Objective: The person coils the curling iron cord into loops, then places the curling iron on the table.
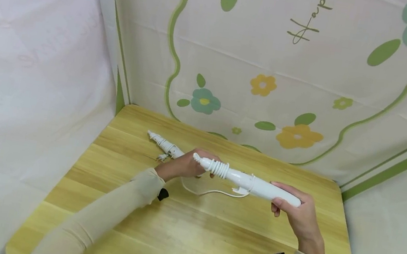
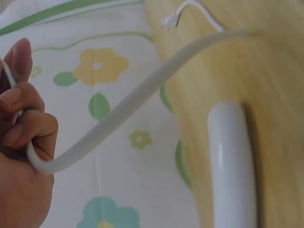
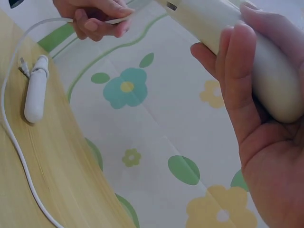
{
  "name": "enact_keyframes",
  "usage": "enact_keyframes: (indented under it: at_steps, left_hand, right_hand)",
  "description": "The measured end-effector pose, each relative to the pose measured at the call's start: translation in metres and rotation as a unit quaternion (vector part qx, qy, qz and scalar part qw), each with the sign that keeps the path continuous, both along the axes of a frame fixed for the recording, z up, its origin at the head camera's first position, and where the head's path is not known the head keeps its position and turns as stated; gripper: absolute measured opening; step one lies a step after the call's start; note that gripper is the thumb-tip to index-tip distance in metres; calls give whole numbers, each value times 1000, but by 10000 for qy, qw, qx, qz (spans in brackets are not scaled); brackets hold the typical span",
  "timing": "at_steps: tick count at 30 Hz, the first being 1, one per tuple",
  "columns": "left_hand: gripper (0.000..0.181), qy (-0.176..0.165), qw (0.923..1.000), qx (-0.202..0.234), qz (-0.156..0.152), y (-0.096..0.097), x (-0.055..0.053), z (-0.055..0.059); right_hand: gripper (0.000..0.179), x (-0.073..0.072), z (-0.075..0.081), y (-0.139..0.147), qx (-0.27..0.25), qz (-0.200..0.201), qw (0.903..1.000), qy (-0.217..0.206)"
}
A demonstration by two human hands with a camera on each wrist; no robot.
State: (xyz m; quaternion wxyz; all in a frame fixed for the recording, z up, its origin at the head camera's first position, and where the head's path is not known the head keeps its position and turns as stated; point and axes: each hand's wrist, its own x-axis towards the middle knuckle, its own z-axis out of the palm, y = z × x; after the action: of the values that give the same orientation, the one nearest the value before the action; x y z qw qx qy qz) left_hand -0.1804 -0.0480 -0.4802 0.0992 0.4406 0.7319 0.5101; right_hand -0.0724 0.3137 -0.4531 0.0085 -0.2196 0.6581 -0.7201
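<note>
My right hand grips the thick rounded end of a white corded wand, held up over the table with its narrow end to the left. Several turns of white power cord circle the wand near that narrow end. Behind the tip, my left hand pinches the cord, seen most clearly in the right wrist view, where the left fingers close on it. From there a loose length runs to a white plug. A second white wand, its cord also wound round it, lies on the table beyond the left hand.
A wood-grain table spans the area under both hands. White cloth printed with flowers stands along its back edge, with white cloth walls on either side. The second wand's plug lies beside it.
</note>
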Motion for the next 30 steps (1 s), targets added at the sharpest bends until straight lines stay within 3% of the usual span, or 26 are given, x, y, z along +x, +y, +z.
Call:
enact_keyframes:
  at_steps: [3, 6, 9, 12, 16, 21, 30]
  left_hand:
    - [46, -636, 9978, -52, 205, 9, 9, -3]
    - [21, -864, 9957, -7, 340, 17, 15, -3]
    - [19, -897, 9953, 102, 340, 23, 19, -1]
    - [21, -601, 9973, 57, 409, 27, 21, 0]
    - [27, -225, 9966, -171, 777, 30, 26, 1]
    - [35, -167, 9914, -447, 1220, 32, 34, 1]
    - [33, 210, 9869, -623, 1476, 35, 46, -6]
  right_hand:
    - [46, -1, 0, -2, -200, -67, 9998, -28]
    - [47, -2, 0, -3, -230, -141, 9996, -65]
    - [48, -3, 1, -3, -243, -165, 9995, -78]
    - [45, -3, 2, -3, -263, -260, 9993, -53]
    - [39, -4, 2, -5, -255, -654, 9975, -115]
    - [35, -7, 1, -10, -465, -1050, 9927, -365]
    - [32, -18, 2, -13, -526, -2243, 9695, -834]
